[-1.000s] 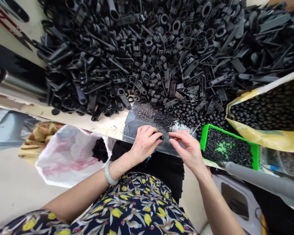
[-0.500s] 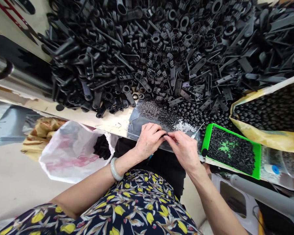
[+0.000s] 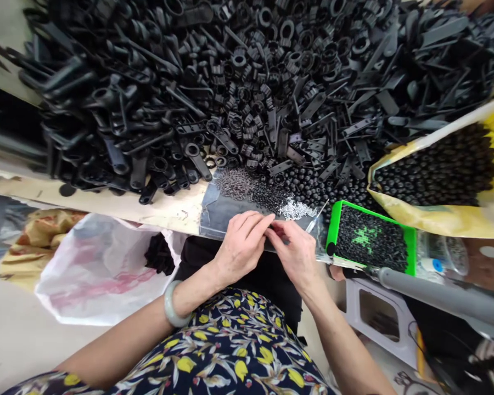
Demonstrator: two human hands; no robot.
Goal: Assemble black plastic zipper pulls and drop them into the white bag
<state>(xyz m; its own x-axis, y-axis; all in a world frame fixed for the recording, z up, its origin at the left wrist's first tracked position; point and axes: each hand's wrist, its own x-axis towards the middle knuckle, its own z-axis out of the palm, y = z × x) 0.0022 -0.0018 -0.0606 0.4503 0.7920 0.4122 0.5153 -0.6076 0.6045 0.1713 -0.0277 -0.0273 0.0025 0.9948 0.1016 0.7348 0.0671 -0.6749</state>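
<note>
Above the table's front edge my left hand [image 3: 242, 242] and my right hand [image 3: 297, 249] meet at the fingertips. Both are closed in a pinch on small black round parts, now almost wholly hidden by the fingers. Beneath them lies a dark grey mat [image 3: 218, 217]. Just beyond my fingers are a small heap of silvery pins [image 3: 297, 209], a heap of tiny brownish pieces [image 3: 235, 184] and loose black beads [image 3: 308, 184]. A thin tool with a pale handle [image 3: 313, 223] lies right of my right hand.
A big pile of black plastic parts [image 3: 239, 99] covers the table's back. Rightward stand a green tray [image 3: 335, 225] of small black pieces and a yellow bag [image 3: 428, 216] of black beads. A white plastic bag [image 3: 94, 274] hangs at the left, below the table edge [image 3: 164, 216].
My hands were apart, each pinching a small black round part. They have come together, and the parts are now mostly covered by my fingers. The camera view has shifted a little.
</note>
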